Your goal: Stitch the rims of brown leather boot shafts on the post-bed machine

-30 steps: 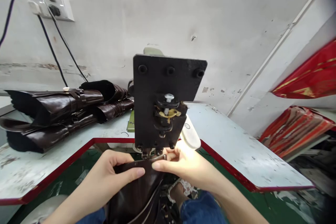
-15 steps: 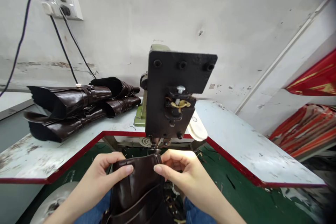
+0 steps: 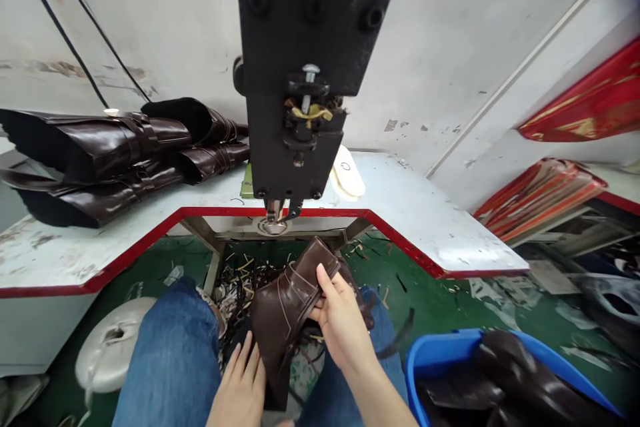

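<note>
A dark brown leather boot upper [image 3: 280,307] hangs tilted between my knees, below the sewing machine head [image 3: 300,93]. My right hand [image 3: 345,320] grips it near the top edge, thumb on the outer face and fingers curled beneath. Stitched straps cross its upper part. Low at its left side is my left hand [image 3: 243,373], with the fingers stretched out and nearly parallel. Whether those fingertips touch the leather I cannot tell.
Several brown boot uppers [image 3: 125,147] are stacked on the white table [image 3: 415,213] at left. A blue tub [image 3: 415,367] holding brown leather pieces stands at lower right. Scraps litter the green floor [image 3: 400,300]. A pale insole shape [image 3: 350,173] leans beside the machine.
The boot upper has come down and away from the machine's needle area. My left hand has let go of its top edge and dropped lower. The view has tilted downward, revealing the blue tub.
</note>
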The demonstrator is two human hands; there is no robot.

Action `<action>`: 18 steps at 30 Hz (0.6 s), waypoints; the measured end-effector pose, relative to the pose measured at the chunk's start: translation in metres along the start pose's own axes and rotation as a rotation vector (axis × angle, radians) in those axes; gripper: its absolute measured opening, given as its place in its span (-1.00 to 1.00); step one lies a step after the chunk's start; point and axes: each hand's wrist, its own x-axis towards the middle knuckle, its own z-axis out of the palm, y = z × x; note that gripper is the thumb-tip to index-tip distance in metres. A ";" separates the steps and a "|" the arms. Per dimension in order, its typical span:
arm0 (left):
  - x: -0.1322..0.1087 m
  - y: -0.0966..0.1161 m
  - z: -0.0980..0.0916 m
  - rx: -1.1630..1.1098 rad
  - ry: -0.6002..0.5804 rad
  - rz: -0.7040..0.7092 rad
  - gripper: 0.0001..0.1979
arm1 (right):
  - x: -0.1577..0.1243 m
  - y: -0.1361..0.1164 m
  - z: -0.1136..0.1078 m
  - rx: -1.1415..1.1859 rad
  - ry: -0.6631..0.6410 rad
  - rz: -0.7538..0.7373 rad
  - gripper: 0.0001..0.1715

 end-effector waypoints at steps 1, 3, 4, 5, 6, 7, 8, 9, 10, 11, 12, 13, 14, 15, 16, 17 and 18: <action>0.003 0.003 0.006 0.015 -0.021 -0.014 -0.44 | -0.001 0.000 0.000 0.061 0.037 -0.001 -0.42; 0.006 0.009 0.011 -0.026 -0.023 -0.029 -0.55 | -0.002 0.000 -0.004 0.175 0.119 -0.030 -0.40; 0.005 0.011 0.012 -0.073 -0.012 -0.041 -0.56 | -0.002 0.000 -0.007 0.224 0.163 -0.051 -0.39; 0.003 0.013 0.011 -0.132 -0.004 -0.057 -0.56 | -0.001 0.000 -0.011 0.266 0.206 -0.071 -0.37; -0.001 0.014 0.010 -0.198 -0.005 -0.074 -0.55 | -0.001 0.001 -0.015 0.301 0.243 -0.081 -0.35; -0.004 0.014 0.007 -0.260 -0.013 -0.088 -0.52 | -0.001 0.002 -0.019 0.326 0.272 -0.082 -0.33; -0.006 0.015 0.004 -0.306 -0.026 -0.092 -0.43 | -0.001 0.005 -0.023 0.344 0.292 -0.075 -0.31; -0.007 0.017 -0.001 -0.334 -0.040 -0.083 -0.31 | -0.002 0.008 -0.025 0.353 0.302 -0.061 -0.31; -0.005 0.019 -0.007 -0.356 -0.042 -0.073 -0.20 | -0.002 0.011 -0.025 0.355 0.301 -0.044 -0.31; -0.002 0.023 -0.013 -0.376 -0.030 -0.074 -0.15 | -0.003 0.013 -0.024 0.349 0.290 -0.027 -0.33; 0.004 0.028 -0.019 -0.394 -0.009 -0.088 -0.15 | -0.003 0.015 -0.022 0.337 0.273 -0.012 -0.36; 0.011 0.034 -0.025 -0.417 0.014 -0.111 -0.19 | -0.004 0.015 -0.019 0.318 0.249 -0.002 -0.39; 0.020 0.040 -0.029 -0.438 0.040 -0.141 -0.25 | -0.004 0.015 -0.015 0.294 0.222 -0.002 -0.42; 0.028 0.046 -0.033 -0.457 0.070 -0.170 -0.30 | -0.005 0.014 -0.013 0.268 0.202 -0.015 -0.43; 0.035 0.050 -0.035 -0.471 0.100 -0.195 -0.33 | -0.007 0.012 -0.010 0.252 0.200 -0.046 -0.43; 0.042 0.053 -0.035 -0.483 0.129 -0.214 -0.34 | -0.009 0.011 -0.009 0.215 0.225 -0.114 -0.41; 0.046 0.055 -0.034 -0.495 0.154 -0.232 -0.34 | -0.012 0.010 -0.009 0.140 0.277 -0.223 -0.38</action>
